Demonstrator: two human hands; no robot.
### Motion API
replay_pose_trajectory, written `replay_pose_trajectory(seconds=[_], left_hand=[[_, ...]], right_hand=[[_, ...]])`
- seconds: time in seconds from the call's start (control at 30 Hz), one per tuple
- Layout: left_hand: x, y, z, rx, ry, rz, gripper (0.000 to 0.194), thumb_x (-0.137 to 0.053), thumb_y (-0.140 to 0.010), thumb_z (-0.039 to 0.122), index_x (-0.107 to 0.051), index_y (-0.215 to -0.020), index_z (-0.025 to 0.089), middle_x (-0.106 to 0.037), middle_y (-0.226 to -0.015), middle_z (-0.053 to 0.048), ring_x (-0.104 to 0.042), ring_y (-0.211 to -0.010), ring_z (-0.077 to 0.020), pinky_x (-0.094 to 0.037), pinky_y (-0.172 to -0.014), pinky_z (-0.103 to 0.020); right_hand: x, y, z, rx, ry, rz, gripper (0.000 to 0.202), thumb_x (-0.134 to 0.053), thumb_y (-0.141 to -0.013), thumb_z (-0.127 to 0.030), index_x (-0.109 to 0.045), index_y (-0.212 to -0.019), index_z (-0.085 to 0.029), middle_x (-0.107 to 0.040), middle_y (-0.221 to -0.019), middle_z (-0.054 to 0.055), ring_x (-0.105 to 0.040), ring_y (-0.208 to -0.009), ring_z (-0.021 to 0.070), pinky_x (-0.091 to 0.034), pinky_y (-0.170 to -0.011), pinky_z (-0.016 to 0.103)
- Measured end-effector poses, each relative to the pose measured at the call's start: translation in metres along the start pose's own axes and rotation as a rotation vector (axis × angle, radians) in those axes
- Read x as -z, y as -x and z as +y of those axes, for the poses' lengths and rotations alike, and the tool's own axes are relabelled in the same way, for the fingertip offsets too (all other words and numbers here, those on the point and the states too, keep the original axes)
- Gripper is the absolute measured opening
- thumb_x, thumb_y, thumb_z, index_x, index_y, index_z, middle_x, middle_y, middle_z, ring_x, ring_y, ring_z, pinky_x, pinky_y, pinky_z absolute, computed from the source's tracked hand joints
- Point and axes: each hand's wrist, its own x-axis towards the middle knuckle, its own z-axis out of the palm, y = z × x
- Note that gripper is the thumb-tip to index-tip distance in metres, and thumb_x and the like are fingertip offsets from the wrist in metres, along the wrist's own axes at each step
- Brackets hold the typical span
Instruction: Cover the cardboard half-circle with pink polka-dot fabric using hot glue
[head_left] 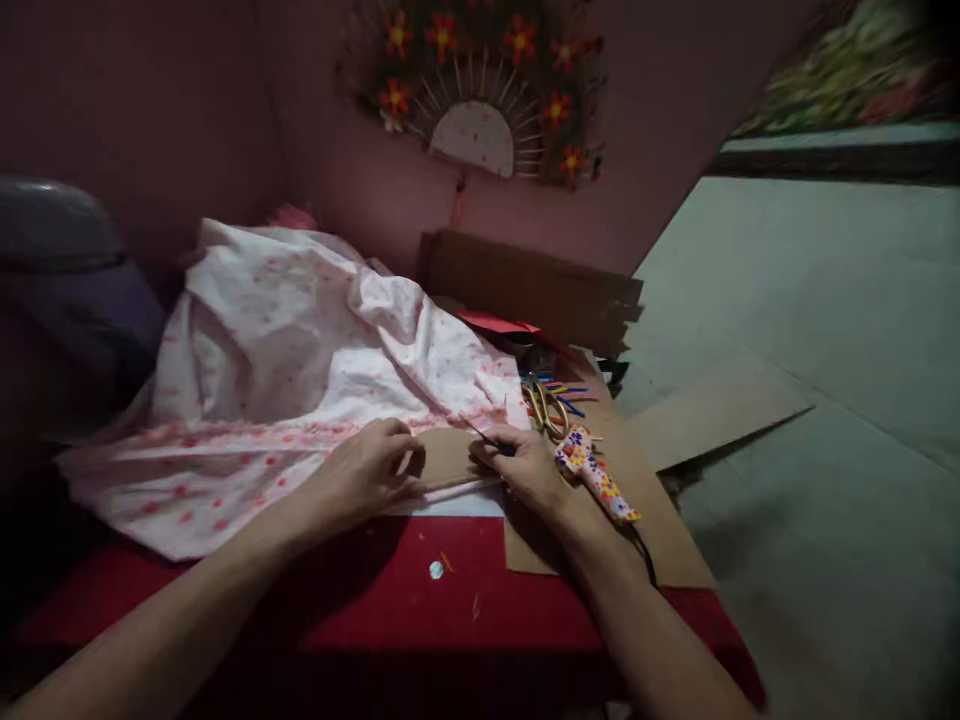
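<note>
A brown cardboard piece (454, 458) with a curved upper edge lies on white cloth with red dots (300, 350). My left hand (371, 465) holds the cardboard's left end down, its fingers curled. In my right hand (525, 468) is a thin dark pen-like tool (487, 438), gripped at the cardboard's right end with its slim tip pointing up and left over the cloth. Whether it is a pen or a blade I cannot tell. Just right of that hand lie gold-handled scissors (551, 408) and a flower-patterned glue gun (600, 475) with a black cord.
Everything sits on a red table (420, 610). A cardboard sheet (660, 540) lies under the glue gun, with several coloured sticks (574, 395) behind. More cardboard (525, 285) leans on the wall below a flowered fan-shaped decoration (472, 135). Pale tiled floor (825, 300) lies to the right.
</note>
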Motion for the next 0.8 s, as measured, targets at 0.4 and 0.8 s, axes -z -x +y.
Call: replay_pose_trajectory(seconds=[0.4, 0.8], left_hand=[[-0.011, 0.004, 0.002, 0.031, 0.039, 0.061, 0.026, -0.066, -0.074, 0.027, -0.062, -0.098, 0.015, -0.052, -0.103, -0.008, -0.052, -0.084, -0.0184, -0.044, -0.074, -0.030], [-0.016, 0.004, 0.006, 0.127, 0.063, 0.087, 0.020, -0.066, -0.071, 0.025, -0.067, -0.088, 0.016, -0.052, -0.101, -0.008, -0.053, -0.087, -0.0210, -0.045, -0.077, -0.034]], right_hand=[[0.008, -0.003, -0.007, -0.276, -0.629, 0.276, 0.042, -0.076, -0.064, -0.053, -0.064, -0.073, -0.013, -0.058, -0.053, -0.003, -0.030, -0.033, 0.0009, -0.019, -0.030, 0.014], [0.004, -0.002, -0.001, -0.197, -0.485, 0.296, 0.040, -0.068, -0.072, -0.055, -0.063, -0.074, -0.015, -0.055, -0.053, -0.004, -0.031, -0.034, 0.0030, -0.027, -0.032, 0.017]])
